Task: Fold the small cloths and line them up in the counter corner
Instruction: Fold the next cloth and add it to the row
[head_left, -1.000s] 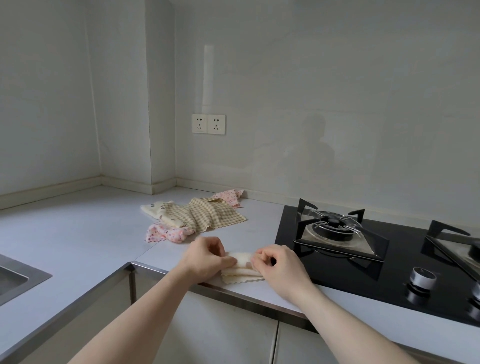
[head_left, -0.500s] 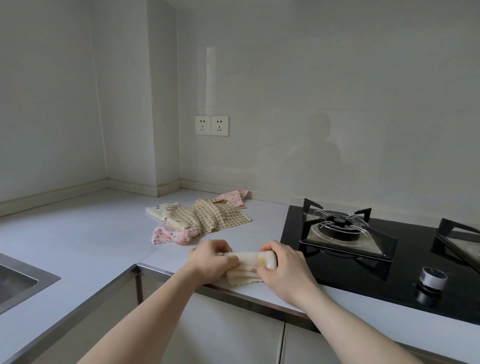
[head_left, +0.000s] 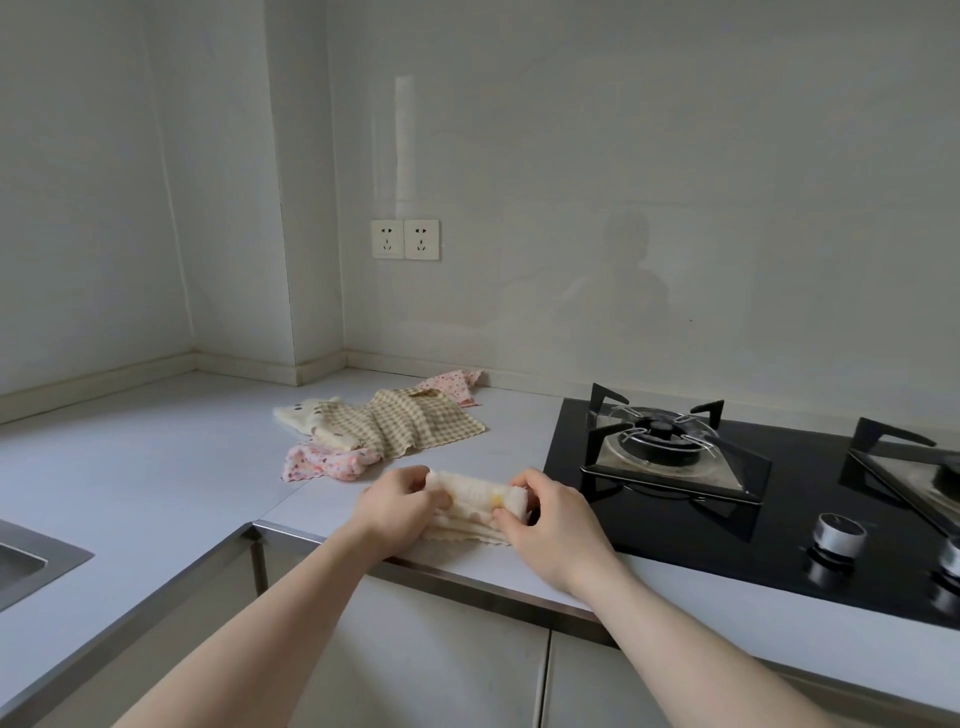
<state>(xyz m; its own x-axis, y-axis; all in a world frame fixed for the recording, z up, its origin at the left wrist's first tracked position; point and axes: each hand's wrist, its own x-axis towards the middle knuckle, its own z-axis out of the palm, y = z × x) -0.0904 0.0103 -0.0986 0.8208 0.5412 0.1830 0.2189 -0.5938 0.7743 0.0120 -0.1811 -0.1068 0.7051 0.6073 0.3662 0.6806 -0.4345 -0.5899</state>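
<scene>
Fold rolled tighter | cream waffle-textured cloth | both hands pinching

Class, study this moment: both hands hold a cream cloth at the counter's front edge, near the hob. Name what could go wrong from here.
1. The cream cloth, pinched by the left hand and right hand, lies close to the counter front edge; a loose layer might slip off.
2. The gas hob sits right beside the right hand; the cloth could stray onto it.
3. The checked cloth overlaps others in an unfolded pile; pulling one may drag the rest.
</scene>
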